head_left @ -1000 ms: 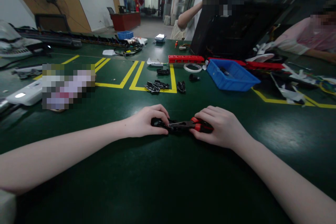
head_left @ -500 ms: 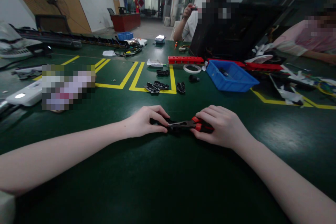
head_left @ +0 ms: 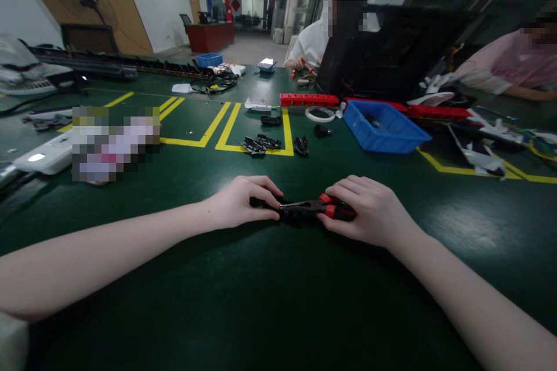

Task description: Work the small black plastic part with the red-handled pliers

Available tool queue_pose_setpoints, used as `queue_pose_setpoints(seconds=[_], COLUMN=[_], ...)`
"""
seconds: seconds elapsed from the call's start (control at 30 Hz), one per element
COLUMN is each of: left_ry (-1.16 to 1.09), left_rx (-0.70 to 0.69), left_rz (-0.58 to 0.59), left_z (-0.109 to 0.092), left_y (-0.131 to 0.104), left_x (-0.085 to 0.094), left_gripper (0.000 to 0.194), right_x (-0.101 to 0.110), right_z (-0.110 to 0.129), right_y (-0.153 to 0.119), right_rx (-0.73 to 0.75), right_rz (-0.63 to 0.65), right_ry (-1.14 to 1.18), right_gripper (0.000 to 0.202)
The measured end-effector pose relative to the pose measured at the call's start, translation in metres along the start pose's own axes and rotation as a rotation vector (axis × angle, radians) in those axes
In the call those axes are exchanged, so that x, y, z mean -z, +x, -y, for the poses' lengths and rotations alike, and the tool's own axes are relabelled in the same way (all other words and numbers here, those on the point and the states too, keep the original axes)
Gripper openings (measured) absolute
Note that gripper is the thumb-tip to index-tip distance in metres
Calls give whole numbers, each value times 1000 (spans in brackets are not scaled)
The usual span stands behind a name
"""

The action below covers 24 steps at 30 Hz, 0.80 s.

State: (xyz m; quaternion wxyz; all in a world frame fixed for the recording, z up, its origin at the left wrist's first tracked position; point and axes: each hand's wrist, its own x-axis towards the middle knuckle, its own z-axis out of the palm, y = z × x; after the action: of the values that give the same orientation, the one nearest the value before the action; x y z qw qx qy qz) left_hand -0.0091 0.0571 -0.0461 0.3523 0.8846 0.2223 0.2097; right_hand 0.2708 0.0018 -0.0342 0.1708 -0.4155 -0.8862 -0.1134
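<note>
My right hand point(head_left: 363, 208) is closed around the red and black handles of long-nose pliers point(head_left: 311, 206). Their jaws point left and reach my left fingertips. With thumb and fingers, my left hand point(head_left: 243, 202) grips a small black part point(head_left: 290, 216) low over the green table point(head_left: 217, 301). The plier tips lie over this part; whether they pinch anything is too small to tell. My fingers and the pliers cover much of the part. Farther out lie several similar black pieces point(head_left: 268, 142), beside and across a yellow tape line.
A blue bin point(head_left: 385, 127) with dark items stands at the right, near a white tape ring point(head_left: 319, 114) and red strips point(head_left: 308, 100). A white power strip point(head_left: 47, 153) lies left. Across the table, one person point(head_left: 311, 40) sits by a large black panel point(head_left: 391, 52); another sits far right.
My hands and the pliers hold nearly the same pose; the view has shifted slightly. Across the table, the co-worker's raised hand has come down to the tabletop.
</note>
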Motion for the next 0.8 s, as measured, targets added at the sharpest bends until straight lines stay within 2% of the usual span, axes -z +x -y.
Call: queue_pose_setpoints(seconds=[0.47,0.8], left_ry=[-10,-34], left_rx=[23,32], left_rz=[8,3], left_z=[-1,-1], left_y=[1,1], left_x=[0,-1], left_gripper=[11,9], right_x=[-3,-3], right_z=[6,4], right_y=[3,2], right_rx=[21,14], right_rz=[0,-62], right_ry=[-24,-4], right_gripper=[28,29])
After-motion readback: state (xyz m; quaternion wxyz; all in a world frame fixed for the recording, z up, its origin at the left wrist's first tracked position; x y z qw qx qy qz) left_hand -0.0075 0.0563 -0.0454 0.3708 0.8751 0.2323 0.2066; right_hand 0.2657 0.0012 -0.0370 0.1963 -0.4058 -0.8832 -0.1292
